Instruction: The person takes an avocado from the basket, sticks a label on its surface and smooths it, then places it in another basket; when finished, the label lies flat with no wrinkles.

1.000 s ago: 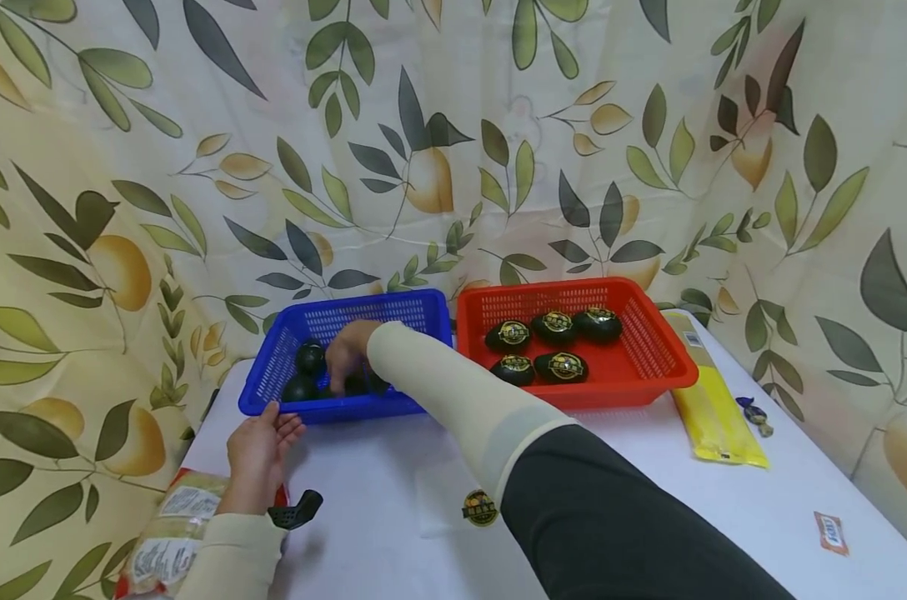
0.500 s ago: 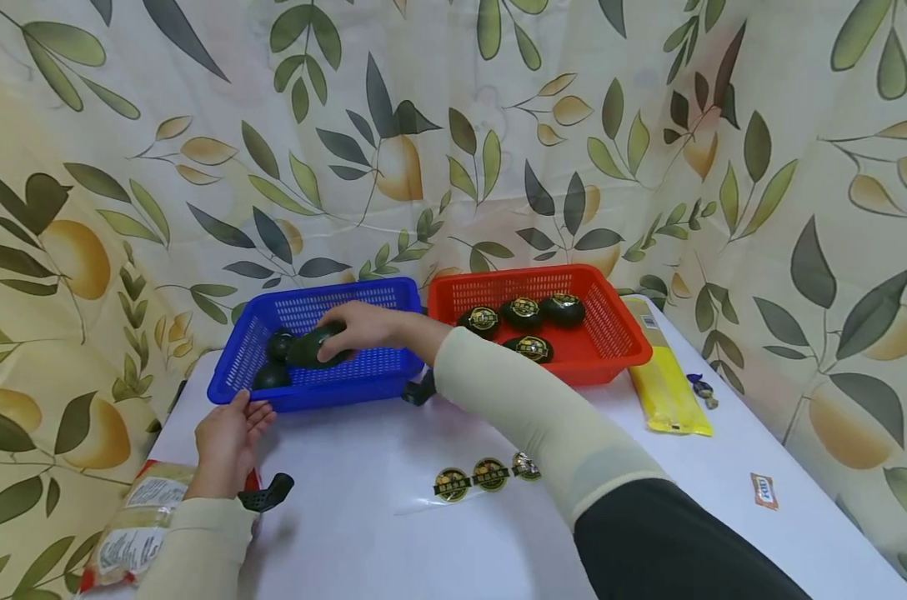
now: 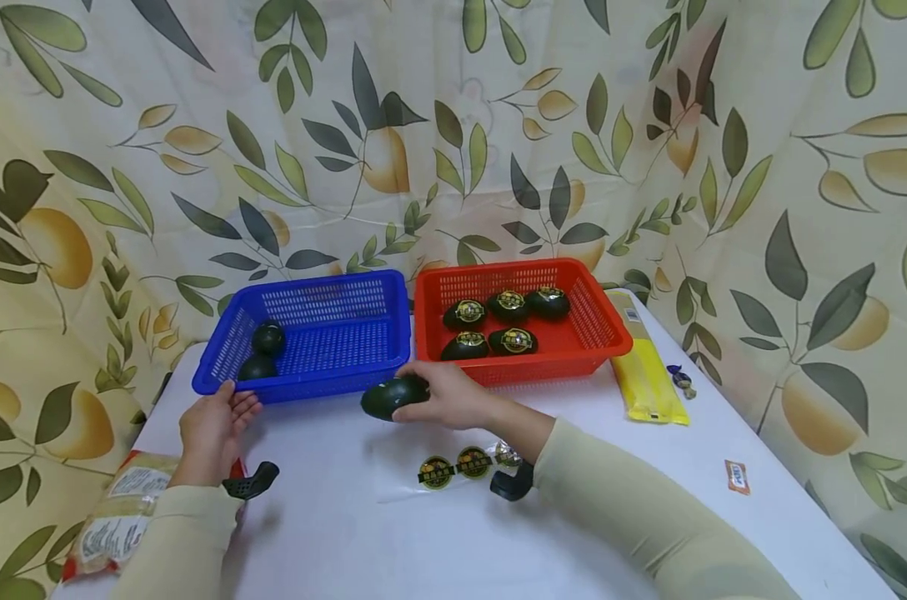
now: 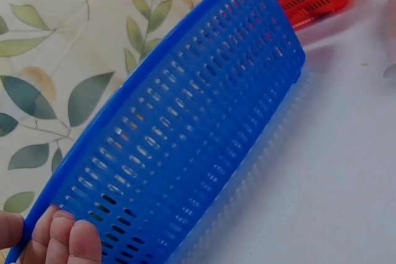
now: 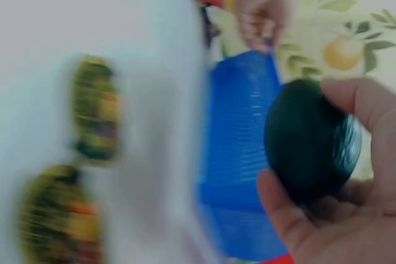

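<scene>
My right hand (image 3: 457,398) grips a dark green avocado (image 3: 386,398) over the table, just in front of the blue basket (image 3: 348,382). In the right wrist view, thumb and fingers wrap the unlabelled avocado (image 5: 309,143) from both sides. My left hand (image 3: 209,429) holds the basket's front left corner, with the thumb on one side of the rim and the curled fingers (image 4: 83,242) on the other. Two more avocados (image 3: 268,337) lie at the left end inside it. A strip of round black-and-gold stickers (image 3: 436,472) lies on the table below my right hand.
To the right stands a red basket (image 3: 566,364) holding several avocados with gold labels (image 3: 513,341). Beside it lies a yellow packet (image 3: 652,383), with small wrapped pieces (image 3: 681,381) and an orange-white sachet (image 3: 737,477) farther right. A printed bag (image 3: 127,508) lies by my left forearm.
My right hand has lifted an avocado out of the blue basket and carried it right and toward me. The left hand keeps its hold on the rim. The head view has shifted slightly.
</scene>
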`<control>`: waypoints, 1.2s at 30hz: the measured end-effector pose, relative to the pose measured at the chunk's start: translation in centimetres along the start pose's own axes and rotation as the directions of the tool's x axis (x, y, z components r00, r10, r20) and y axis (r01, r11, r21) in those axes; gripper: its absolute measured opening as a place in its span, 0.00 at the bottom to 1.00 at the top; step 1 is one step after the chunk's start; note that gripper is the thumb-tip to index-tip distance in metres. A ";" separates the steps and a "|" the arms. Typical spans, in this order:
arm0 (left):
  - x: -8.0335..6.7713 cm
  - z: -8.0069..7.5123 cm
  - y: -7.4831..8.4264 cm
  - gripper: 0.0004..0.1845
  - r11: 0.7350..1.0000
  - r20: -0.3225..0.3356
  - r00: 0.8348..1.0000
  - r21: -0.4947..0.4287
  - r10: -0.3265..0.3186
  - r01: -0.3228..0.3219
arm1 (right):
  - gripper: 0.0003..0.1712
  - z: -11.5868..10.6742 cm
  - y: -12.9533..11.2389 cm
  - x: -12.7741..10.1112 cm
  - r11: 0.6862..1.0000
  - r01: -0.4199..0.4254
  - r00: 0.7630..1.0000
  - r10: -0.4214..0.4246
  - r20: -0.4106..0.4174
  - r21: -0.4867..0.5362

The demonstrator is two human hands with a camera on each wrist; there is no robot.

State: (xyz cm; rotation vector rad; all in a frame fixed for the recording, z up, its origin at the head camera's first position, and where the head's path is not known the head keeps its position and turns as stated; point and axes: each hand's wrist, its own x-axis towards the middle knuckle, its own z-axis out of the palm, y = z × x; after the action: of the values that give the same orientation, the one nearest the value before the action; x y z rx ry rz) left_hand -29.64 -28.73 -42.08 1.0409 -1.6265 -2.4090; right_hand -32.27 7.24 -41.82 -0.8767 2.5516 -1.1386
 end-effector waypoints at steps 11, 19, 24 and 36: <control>0.6 0.1 0.0 0.13 0.999 -0.009 1.000 0.031 0.004 -0.004 | 0.38 4.2 4.0 1.1 0.974 -0.226 0.970 0.227 -0.083 0.016; 0.8 0.4 -0.5 0.14 0.999 0.009 1.000 0.040 0.006 -0.006 | 0.45 4.2 3.8 0.7 0.968 -0.234 0.965 0.220 -0.142 -0.089; 0.5 0.3 -0.7 0.15 1.000 0.021 1.000 -0.010 -0.024 0.024 | 0.40 3.0 3.4 -1.5 0.975 -0.152 0.983 0.132 -0.129 -0.160; -6.4 5.1 -9.1 0.10 0.615 0.566 0.792 0.548 0.228 -0.568 | 0.14 1.5 3.1 -7.5 0.970 -0.005 1.000 0.002 -0.014 -0.243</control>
State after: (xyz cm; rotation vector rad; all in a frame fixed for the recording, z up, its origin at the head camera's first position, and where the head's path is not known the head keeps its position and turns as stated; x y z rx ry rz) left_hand -24.71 -18.10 -45.45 0.0185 -2.6935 -1.7812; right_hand -27.04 12.45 -45.43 -0.9189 2.7429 -0.8445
